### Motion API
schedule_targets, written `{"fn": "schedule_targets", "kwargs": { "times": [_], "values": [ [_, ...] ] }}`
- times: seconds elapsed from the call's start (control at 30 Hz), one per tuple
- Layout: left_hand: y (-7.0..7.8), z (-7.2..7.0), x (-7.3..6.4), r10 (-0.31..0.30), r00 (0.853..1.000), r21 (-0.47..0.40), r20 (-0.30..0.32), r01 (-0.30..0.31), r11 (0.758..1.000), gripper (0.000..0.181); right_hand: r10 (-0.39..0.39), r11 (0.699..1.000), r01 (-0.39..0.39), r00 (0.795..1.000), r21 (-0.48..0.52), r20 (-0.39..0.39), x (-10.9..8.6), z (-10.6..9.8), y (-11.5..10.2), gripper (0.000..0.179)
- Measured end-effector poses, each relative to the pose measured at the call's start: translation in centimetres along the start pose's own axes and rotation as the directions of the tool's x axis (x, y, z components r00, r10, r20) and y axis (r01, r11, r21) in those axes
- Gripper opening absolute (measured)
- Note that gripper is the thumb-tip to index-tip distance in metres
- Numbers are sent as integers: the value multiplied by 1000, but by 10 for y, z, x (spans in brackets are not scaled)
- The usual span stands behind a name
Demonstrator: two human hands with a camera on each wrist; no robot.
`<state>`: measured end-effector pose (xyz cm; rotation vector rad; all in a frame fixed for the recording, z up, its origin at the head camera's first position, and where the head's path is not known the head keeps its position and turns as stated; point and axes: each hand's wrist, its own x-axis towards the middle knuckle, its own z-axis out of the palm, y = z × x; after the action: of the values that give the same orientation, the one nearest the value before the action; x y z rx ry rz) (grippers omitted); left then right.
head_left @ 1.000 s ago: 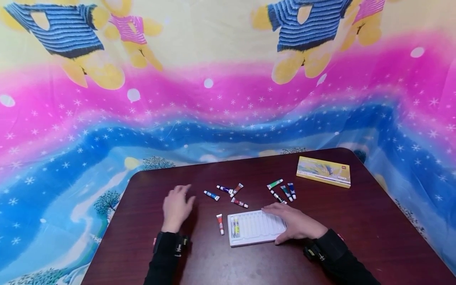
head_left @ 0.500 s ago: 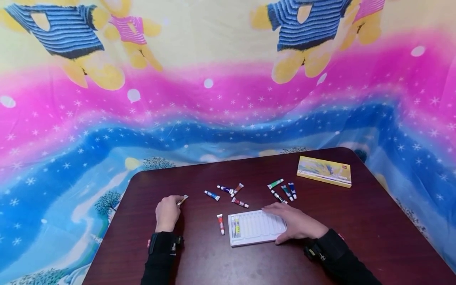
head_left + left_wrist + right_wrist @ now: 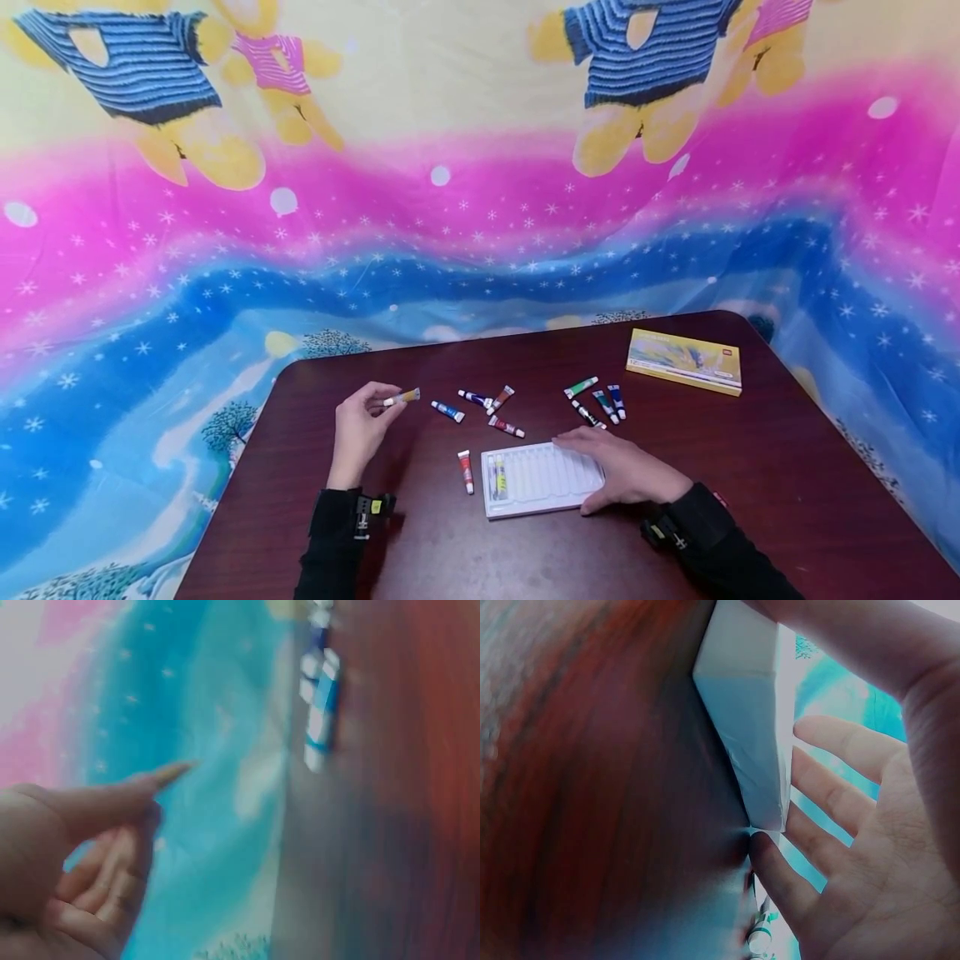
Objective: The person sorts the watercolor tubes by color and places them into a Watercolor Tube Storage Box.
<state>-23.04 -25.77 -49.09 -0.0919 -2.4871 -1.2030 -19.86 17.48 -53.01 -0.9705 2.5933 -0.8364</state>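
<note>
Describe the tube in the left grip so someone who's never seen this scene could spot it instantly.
On the dark table, find the white tray, then the left grip off to its left. Pinched in it is a small ochre tube, white at one end. Unlike the tubes lying nearby, it is held.

– What's behind the table [image 3: 780, 467]?
– A printed cloth [image 3: 480, 192] in cream, pink and blue, with white snowflakes [image 3: 68, 381], trees [image 3: 228, 422] and yellow figures [image 3: 648, 58] in striped tops.
– And the table itself?
– Dark reddish-brown, rounded at the far corners, with a flat yellow box [image 3: 684, 360] lying near the right one.
</note>
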Motion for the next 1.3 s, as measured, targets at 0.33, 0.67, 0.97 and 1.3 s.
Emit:
{"fn": "schedule_targets", "kwargs": {
  "times": [0.33,0.67,0.97,1.3],
  "values": [
    [18,0,0,63,995,-259,-74,-80,962,16,-14,1000,14,1000,-20,-6,1,1,0,96],
    [21,2,0,48,998,-515,-33,-58,855,24,-7,1000,7,1000,-13,-4,1,0,0,96],
    [22,-2,1,-36,990,-635,-135,-59,770,26,-4,1000,4,1000,-3,-1,0,0,0,95],
    [20,3,0,50,994,-567,-101,-99,818,42,1,1000,-1,1000,-6,3,1,0,-1,95]
  ]
}}
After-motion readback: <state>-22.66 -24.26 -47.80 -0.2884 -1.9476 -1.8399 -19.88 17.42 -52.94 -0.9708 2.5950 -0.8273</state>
